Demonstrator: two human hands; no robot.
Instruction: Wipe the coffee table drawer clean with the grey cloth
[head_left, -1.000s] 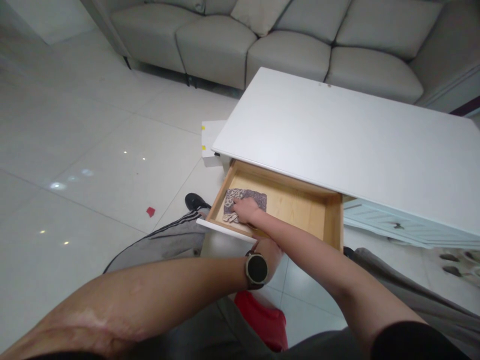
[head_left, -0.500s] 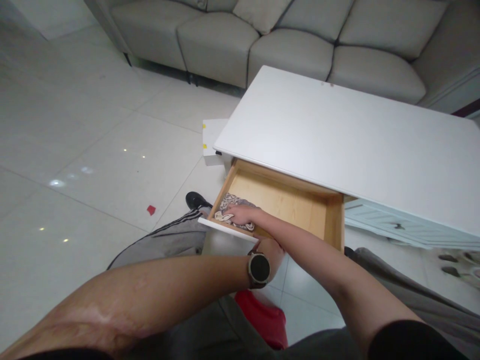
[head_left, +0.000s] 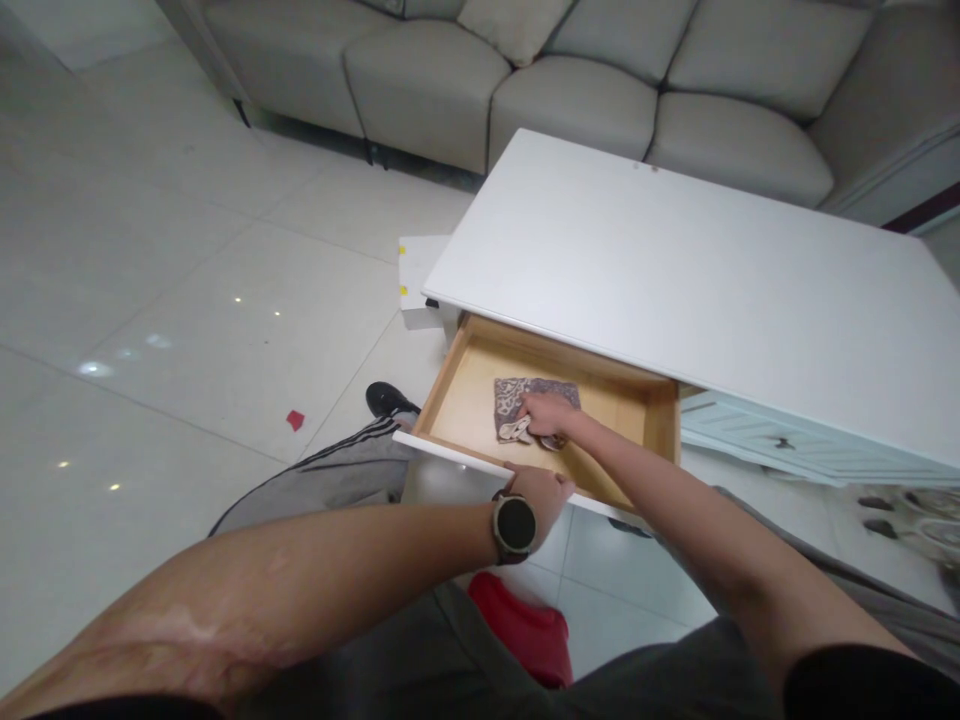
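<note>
A wooden drawer [head_left: 465, 395] stands pulled out from under a white coffee table [head_left: 675, 270]. Inside it lies a patterned purple-grey cloth [head_left: 517, 395]. My right hand [head_left: 546, 418] rests on the cloth near the drawer's middle, fingers curled down on it. My left hand [head_left: 541, 495], with a black watch on the wrist, grips the white front of the drawer from outside; its fingers are partly hidden behind the panel.
A grey sofa [head_left: 570, 90] runs along the back. A white box [head_left: 412, 280] sits on the tiled floor at the table's left end. A small red scrap [head_left: 295, 420] lies on the floor. A red object [head_left: 521, 630] is below my arms. My legs flank the drawer.
My right hand slid the cloth from the drawer's front left corner to the right, toward its middle. My left hand stayed on the drawer front.
</note>
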